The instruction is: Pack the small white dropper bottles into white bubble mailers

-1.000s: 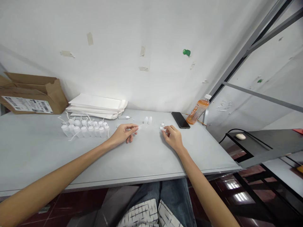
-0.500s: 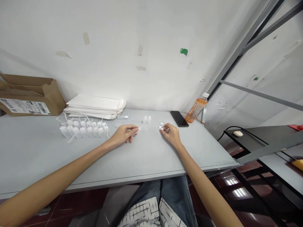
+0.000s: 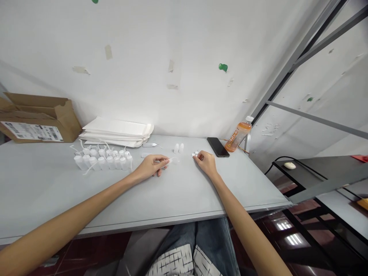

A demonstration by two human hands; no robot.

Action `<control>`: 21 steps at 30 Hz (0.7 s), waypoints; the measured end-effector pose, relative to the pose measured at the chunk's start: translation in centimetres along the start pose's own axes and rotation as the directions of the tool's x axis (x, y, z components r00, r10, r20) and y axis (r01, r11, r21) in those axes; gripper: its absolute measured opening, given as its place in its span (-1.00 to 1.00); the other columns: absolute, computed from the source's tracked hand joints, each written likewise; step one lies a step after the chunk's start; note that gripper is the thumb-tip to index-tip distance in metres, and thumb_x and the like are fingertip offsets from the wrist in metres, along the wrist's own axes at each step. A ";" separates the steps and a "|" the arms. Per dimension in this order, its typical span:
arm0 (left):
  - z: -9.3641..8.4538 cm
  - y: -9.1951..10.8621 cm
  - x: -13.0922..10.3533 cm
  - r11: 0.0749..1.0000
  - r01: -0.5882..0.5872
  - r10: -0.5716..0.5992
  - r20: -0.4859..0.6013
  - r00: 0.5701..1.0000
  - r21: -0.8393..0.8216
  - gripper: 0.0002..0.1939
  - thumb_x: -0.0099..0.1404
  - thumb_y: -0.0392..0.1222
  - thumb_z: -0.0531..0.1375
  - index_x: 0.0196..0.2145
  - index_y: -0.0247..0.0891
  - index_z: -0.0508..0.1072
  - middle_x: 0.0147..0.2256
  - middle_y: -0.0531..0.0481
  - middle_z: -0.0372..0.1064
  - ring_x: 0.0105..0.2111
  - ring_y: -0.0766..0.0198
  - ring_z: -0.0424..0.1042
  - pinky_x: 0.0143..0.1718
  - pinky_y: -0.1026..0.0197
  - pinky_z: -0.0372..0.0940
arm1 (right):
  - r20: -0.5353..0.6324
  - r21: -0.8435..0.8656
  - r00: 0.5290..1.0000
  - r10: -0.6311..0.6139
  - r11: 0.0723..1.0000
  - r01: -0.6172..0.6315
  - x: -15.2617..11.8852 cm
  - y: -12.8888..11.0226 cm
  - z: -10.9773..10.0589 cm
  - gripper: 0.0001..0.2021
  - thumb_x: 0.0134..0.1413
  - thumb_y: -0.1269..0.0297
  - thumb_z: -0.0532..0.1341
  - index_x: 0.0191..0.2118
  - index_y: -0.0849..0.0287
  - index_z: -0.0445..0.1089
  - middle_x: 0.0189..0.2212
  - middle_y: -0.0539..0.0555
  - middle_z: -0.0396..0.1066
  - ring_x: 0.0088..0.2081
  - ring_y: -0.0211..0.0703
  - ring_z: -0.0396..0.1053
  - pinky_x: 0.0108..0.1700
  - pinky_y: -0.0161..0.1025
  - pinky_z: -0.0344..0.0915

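Observation:
My left hand [image 3: 152,165] is closed in a pinch around a small translucent plastic bottle [image 3: 173,160], most of it hidden by the fingers. To the right, my right hand [image 3: 206,163] has its thumb and fingertips together at a little cluster of small white caps [image 3: 193,155]; the fingers partly cover them. Two small white bottles [image 3: 178,148] stand upright behind and between the hands. Left of my left hand, several translucent bottles with bent white tubes [image 3: 102,163] stand in rows. One bottle with a thin tip [image 3: 149,145] lies on its side behind that hand.
On the grey table [image 3: 184,195] a stack of white envelopes [image 3: 117,128] lies against the wall, with an opened cardboard box [image 3: 40,119] left of it. A black phone [image 3: 218,147] and a bottle of orange drink [image 3: 238,135] are at the right.
The camera view has shifted slightly. My right fingertips have closed in a little on the white caps, while my left hand keeps its hold on the bottle almost in place.

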State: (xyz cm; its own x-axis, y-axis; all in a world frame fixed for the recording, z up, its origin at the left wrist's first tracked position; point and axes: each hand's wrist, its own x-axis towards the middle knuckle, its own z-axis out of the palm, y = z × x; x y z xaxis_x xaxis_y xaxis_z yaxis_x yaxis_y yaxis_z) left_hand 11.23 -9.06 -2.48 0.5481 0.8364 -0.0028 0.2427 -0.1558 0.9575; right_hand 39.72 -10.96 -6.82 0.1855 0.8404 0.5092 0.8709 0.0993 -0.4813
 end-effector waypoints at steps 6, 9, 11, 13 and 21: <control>0.0 0.4 -0.1 1.000 0.006 -0.006 -0.005 1.000 0.001 -0.49 0.16 0.20 0.27 -0.21 -0.35 0.54 -0.41 -0.07 0.46 -0.64 0.40 0.30 -0.64 0.33 0.08 | 0.003 -0.068 0.999 0.036 0.997 -0.036 0.2 -0.1 0.1 -0.76 0.10 0.16 0.22 -0.52 0.13 0.32 -0.53 0.02 0.43 -0.48 -0.21 0.30 -0.40 -0.29 0.11; 0.0 0.4 -0.1 1.000 0.016 -0.016 0.004 1.000 0.006 -0.49 0.17 0.20 0.26 -0.20 -0.35 0.54 -0.40 -0.08 0.46 -0.64 0.40 0.30 -0.64 0.33 0.09 | 0.016 -0.083 0.998 0.055 0.995 -0.053 0.2 -0.3 0.0 -0.83 0.08 0.22 0.25 -0.48 0.15 0.39 -0.52 0.03 0.45 -0.45 -0.19 0.34 -0.39 -0.29 0.10; -0.1 0.2 0.0 1.000 0.010 -0.010 0.011 1.000 0.011 -0.49 0.19 0.21 0.25 -0.20 -0.36 0.54 -0.40 -0.08 0.46 -0.63 0.41 0.31 -0.64 0.34 0.09 | 0.012 -0.092 0.998 0.056 0.994 -0.055 0.2 -0.4 0.0 -0.84 0.07 0.23 0.26 -0.48 0.15 0.40 -0.53 0.03 0.44 -0.44 -0.18 0.34 -0.39 -0.29 0.10; -0.2 -0.1 0.2 1.000 -0.002 0.002 0.013 1.000 0.011 -0.48 0.20 0.21 0.25 -0.18 -0.35 0.54 -0.40 -0.08 0.46 -0.63 0.41 0.31 -0.64 0.34 0.09 | -0.004 -0.095 0.999 0.049 0.994 -0.049 0.1 -0.5 -0.1 -0.82 0.07 0.23 0.25 -0.49 0.15 0.39 -0.54 0.02 0.43 -0.45 -0.19 0.32 -0.39 -0.28 0.09; 0.0 0.2 -0.2 0.999 -0.024 0.025 -0.023 0.999 0.025 -0.48 0.22 0.21 0.24 -0.12 -0.33 0.54 -0.48 -0.01 0.42 -0.61 0.37 0.31 -0.63 0.33 0.11 | -0.130 -0.008 0.990 -0.060 0.998 0.060 -1.1 -2.8 -0.4 -0.62 0.24 0.14 0.10 -0.59 0.13 0.26 -0.60 0.02 0.32 -0.54 -0.25 0.20 -0.42 -0.27 0.08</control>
State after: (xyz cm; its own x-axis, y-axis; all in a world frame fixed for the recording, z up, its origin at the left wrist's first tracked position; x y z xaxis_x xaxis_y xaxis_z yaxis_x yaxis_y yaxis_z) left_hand 11.21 -9.26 -2.30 0.5356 0.8441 0.0274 0.2495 -0.1891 0.9497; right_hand 37.23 -12.34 -5.74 0.1903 0.7565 0.6256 0.8842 0.1449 -0.4441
